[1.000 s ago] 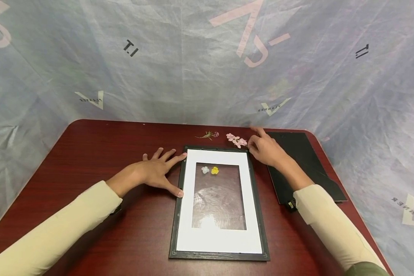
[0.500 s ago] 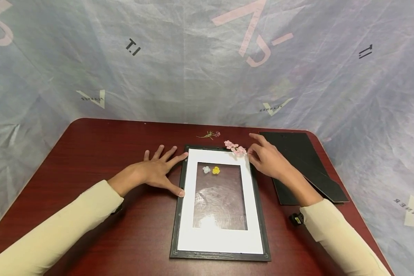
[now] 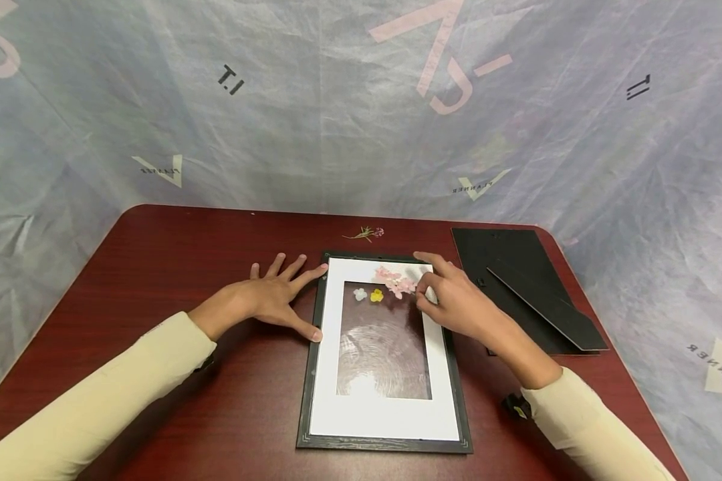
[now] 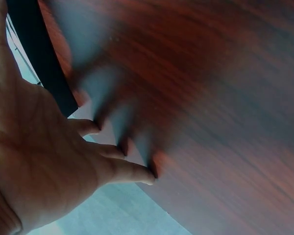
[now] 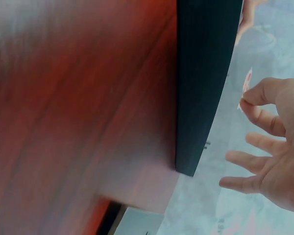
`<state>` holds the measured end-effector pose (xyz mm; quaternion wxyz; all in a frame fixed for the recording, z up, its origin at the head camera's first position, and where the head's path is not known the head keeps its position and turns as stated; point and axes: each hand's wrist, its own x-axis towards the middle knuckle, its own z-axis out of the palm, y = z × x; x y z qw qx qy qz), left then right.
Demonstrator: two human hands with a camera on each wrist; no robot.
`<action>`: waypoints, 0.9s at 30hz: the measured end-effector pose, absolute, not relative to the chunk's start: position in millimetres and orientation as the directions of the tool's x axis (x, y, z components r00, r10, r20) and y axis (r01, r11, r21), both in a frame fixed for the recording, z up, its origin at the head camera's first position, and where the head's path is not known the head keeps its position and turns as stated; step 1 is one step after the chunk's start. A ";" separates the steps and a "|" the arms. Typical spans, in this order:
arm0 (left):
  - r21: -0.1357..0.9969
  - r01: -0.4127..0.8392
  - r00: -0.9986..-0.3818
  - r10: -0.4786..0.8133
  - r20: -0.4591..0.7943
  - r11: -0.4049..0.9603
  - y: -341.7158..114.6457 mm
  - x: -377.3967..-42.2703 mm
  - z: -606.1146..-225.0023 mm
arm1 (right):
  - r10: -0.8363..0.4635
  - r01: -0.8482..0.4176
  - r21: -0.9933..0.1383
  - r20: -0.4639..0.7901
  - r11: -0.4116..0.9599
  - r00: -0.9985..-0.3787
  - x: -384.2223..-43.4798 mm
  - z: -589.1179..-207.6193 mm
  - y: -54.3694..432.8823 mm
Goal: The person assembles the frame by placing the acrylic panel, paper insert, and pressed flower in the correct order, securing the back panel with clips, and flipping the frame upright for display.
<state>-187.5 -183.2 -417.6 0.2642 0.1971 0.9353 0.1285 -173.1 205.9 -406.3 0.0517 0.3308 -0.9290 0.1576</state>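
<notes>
Black frame (image 3: 385, 444), white mat (image 3: 385, 419): flat on worktop (image 3: 228, 414). Left hand (image 3: 259, 297): fingers spread wide, touching frame's left edge. Right hand (image 3: 457, 298): pinching pink sprig (image 3: 400, 286) over the mat opening's upper edge. White blossom (image 3: 359, 294), yellow blossom (image 3: 376, 295): opening's upper left. Stemmed sprig (image 3: 367, 234): beyond frame.

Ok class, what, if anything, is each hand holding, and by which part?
The right hand pinches the pink flowers by their right-hand end, as seen in the head view. The left hand, spread, holds nothing but touches the frame.
</notes>
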 end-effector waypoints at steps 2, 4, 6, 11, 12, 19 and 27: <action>0.344 0.301 -0.782 0.437 -0.445 0.889 -183.3 -187.5 -417.4 | -0.628 -0.658 -0.255 0.197 0.709 -0.753 -168.7 -406.6 202.6; 0.344 0.303 -0.780 0.439 -0.447 0.889 -183.2 -187.6 -417.6 | -0.663 -0.694 -0.247 0.206 0.676 -0.719 -165.3 -407.5 200.2; 0.346 0.304 -0.778 0.440 -0.447 0.888 -183.1 -187.9 -418.1 | -0.698 -0.730 -0.237 0.217 0.641 -0.683 -162.8 -409.0 198.2; 0.347 0.303 -0.780 0.440 -0.445 0.888 -183.4 -188.5 -418.8 | -0.742 -0.776 -0.207 0.229 0.596 -0.631 -161.0 -413.8 193.7; 0.346 0.303 -0.780 0.440 -0.445 0.888 -183.5 -188.6 -419.2 | -0.745 -0.777 -0.208 0.222 0.595 -0.629 -161.1 -414.8 193.2; 0.342 0.303 -0.775 0.439 -0.454 0.889 -181.7 -190.3 -418.2 | -0.747 -0.763 -0.225 0.168 0.606 -0.643 -162.6 -419.1 192.0; 0.338 0.299 -0.768 0.436 -0.469 0.892 -181.5 -189.9 -415.8 | -0.755 -0.766 -0.216 0.151 0.605 -0.638 -163.4 -417.6 188.7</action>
